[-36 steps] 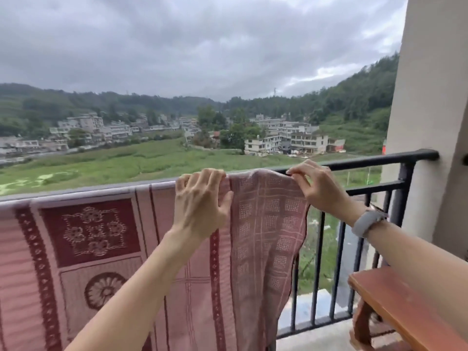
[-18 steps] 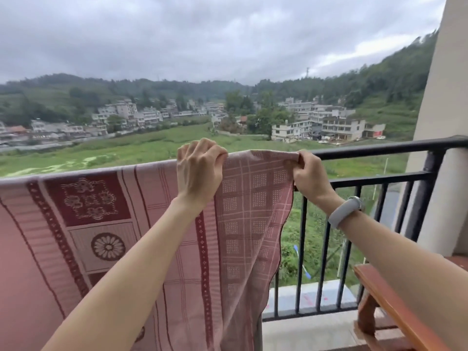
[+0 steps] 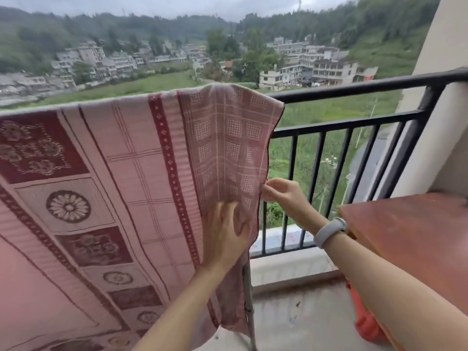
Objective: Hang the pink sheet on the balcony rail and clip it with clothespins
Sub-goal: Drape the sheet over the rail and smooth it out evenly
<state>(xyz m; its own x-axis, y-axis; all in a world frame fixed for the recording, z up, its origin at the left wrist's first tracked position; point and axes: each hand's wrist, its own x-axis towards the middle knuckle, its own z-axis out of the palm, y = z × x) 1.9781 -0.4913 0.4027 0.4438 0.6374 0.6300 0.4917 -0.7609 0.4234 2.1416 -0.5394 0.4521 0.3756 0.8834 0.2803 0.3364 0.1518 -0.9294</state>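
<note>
The pink sheet (image 3: 141, 158), patterned with dark red borders and flower squares, hangs draped over the black balcony rail (image 3: 354, 88) and covers its left part. My left hand (image 3: 225, 231) lies flat, fingers spread, against the sheet's lower right portion. My right hand (image 3: 283, 196), a white band on its wrist, pinches the sheet's right edge about halfway down. No clothespins show anywhere in view.
A reddish wooden table (image 3: 410, 239) stands at the right, close to the rail, with something orange (image 3: 367, 323) beneath it. A thin metal pole (image 3: 249, 300) stands behind the sheet's hanging corner. A beige wall (image 3: 445, 102) closes the balcony's right end.
Both hands have dropped from the sheet's top edge at the rail to its lower right part. The view has tilted downward.
</note>
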